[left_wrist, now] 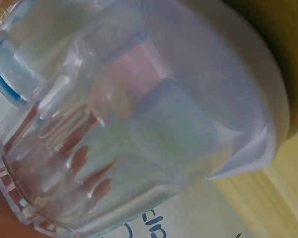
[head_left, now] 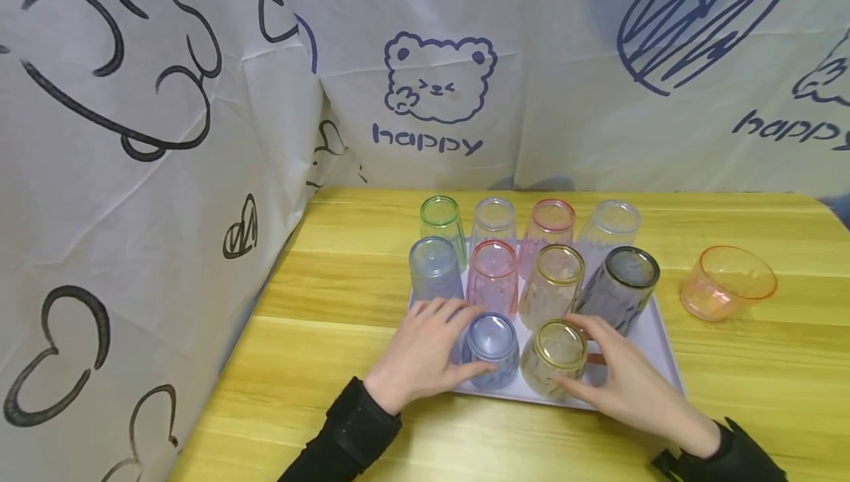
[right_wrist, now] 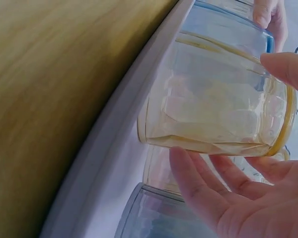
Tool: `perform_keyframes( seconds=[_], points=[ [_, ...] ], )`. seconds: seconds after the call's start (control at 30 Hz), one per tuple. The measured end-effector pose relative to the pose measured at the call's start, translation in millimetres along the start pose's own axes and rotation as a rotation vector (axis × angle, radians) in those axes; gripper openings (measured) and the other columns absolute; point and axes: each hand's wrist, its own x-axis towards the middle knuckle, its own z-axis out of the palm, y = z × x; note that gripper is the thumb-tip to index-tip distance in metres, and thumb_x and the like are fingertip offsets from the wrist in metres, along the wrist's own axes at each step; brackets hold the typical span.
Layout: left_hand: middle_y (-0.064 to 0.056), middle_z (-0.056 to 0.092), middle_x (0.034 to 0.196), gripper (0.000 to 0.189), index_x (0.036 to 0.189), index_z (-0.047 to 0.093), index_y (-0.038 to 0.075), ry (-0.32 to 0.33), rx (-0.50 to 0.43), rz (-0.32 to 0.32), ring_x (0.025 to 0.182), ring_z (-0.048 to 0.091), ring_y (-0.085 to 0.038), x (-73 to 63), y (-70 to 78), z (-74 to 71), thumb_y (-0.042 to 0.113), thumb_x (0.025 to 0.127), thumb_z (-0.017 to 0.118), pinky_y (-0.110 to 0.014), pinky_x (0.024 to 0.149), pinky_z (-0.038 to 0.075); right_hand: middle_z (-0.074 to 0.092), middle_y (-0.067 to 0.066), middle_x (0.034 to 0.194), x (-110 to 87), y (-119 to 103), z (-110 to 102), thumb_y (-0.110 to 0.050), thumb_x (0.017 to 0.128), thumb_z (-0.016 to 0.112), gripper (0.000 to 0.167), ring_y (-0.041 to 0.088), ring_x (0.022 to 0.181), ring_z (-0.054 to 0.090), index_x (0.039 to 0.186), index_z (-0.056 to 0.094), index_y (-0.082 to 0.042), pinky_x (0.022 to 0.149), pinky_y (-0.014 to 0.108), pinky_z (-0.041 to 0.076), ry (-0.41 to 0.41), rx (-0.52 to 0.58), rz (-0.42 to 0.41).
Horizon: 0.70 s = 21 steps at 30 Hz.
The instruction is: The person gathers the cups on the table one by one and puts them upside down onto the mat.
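Upside-down coloured cups crowd a pale tray (head_left: 664, 342). In the head view my left hand (head_left: 425, 353) holds the small blue cup (head_left: 493, 353), thumb across its front and index finger by its far side. A clear faceted cup (left_wrist: 104, 144) stands close under that hand in the left wrist view. My right hand (head_left: 631, 379) grips the yellow cup (head_left: 554, 360) just to the right, also mouth down on the tray. The right wrist view shows its thumb by the yellow rim (right_wrist: 288, 124) and its fingers (right_wrist: 188, 173) along the side.
Behind stand a pink cup (head_left: 493, 283), an amber cup (head_left: 551, 290), a dark grey cup (head_left: 617, 290) and a pale blue cup (head_left: 434, 268). Farther back are green (head_left: 440, 212), red-rimmed (head_left: 553, 218) and clear cups (head_left: 614, 220). An orange bowl (head_left: 727, 286) sits right of the tray.
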Motion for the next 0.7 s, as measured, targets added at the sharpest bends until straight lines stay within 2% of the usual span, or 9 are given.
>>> perform_keyframes(
  seconds=[0.13,0.33,0.47,0.7],
  points=[
    [0.003,0.065,0.13,0.075,0.138,0.058,0.023,0.03,0.009,-0.007,0.122,0.06,-0.02,-0.1,0.7,3.9,0.072,0.081,0.067,-0.039,0.102,0.047,0.062,0.004,0.123,0.7,0.6,0.8,-0.019,0.075,0.089,0.074,0.009,0.11,0.06,0.137,0.053,-0.004,0.077,0.026,0.062,0.01,0.01,-0.009],
    [0.005,0.066,0.127,0.075,0.137,0.059,0.025,0.049,0.01,-0.015,0.119,0.06,-0.019,-0.8,1.6,4.9,0.072,0.08,0.068,-0.037,0.1,0.048,0.063,0.0,0.123,2.2,3.9,-0.4,-0.017,0.072,0.091,0.075,0.004,0.109,0.06,0.137,0.054,-0.011,0.08,0.027,0.062,0.021,0.005,-0.08],
    [0.005,0.066,0.126,0.074,0.136,0.059,0.025,0.045,0.016,-0.008,0.119,0.06,-0.019,-0.3,0.9,4.4,0.072,0.079,0.069,-0.037,0.1,0.048,0.063,-0.002,0.123,4.4,9.2,-2.2,-0.018,0.072,0.091,0.075,0.002,0.109,0.061,0.138,0.054,-0.013,0.08,0.027,0.062,-0.005,0.03,-0.115],
    [0.004,0.066,0.127,0.073,0.136,0.058,0.025,0.038,0.03,0.005,0.12,0.061,-0.019,0.2,0.2,4.1,0.072,0.08,0.067,-0.039,0.103,0.048,0.063,-0.002,0.121,6.5,15.0,-5.7,-0.017,0.073,0.091,0.075,-0.002,0.108,0.06,0.138,0.054,-0.014,0.078,0.027,0.062,-0.049,0.095,-0.126]
  ],
)
